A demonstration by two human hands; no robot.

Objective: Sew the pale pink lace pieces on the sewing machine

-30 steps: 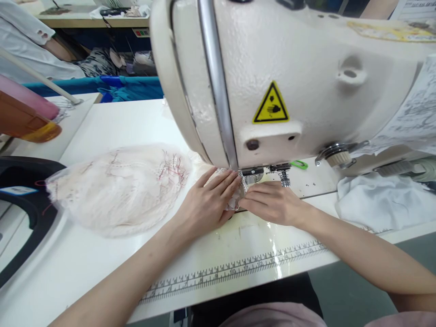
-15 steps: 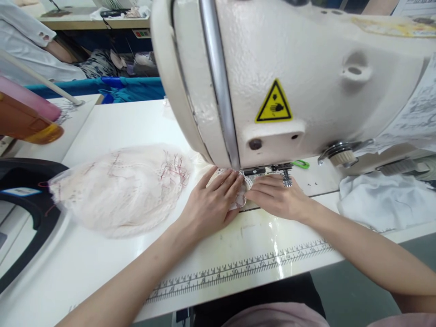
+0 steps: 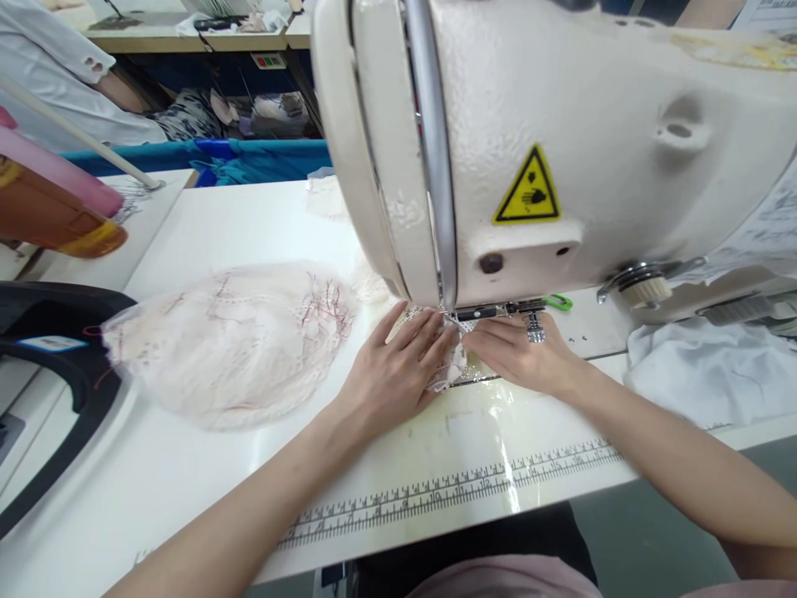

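Right, there sat the lace (image 3: 454, 364), bunched small under the left hand (image 3: 399, 365) and spread toward the fingertips of the right hand (image 3: 535, 355), just below the machine (image 3: 598, 108). By the look of it this was the guiding step, with the lace steadied and lined up at the machine, though the needle couldn't be made out. What the next move called for, I judged, was a flat edge, gentle and even pressure from both sides, and fingertips clear of the stitching area.

And the hands! The left lay palm down, fingers stretched forward and close together, pressing on the lace rather than closed round it; its thumb was out of sight. The right came in low from the opposite side, fingers slightly bent, tips at the lace's edge; whether they pinched it, I couldn't tell. Both forearms (image 3: 242, 507) angled inward, making a wedge toward the lace.

Out past the left hand, a pale bundle (image 3: 230, 357) with loose red threads (image 3: 327, 306) lay on the table (image 3: 187, 228). On the wearer's side of the grip ran a printed ruler (image 3: 448, 492). Just beyond the right hand sat a green clip (image 3: 558, 302); farther out, past its wrist, a crumpled cloth (image 3: 716, 374).
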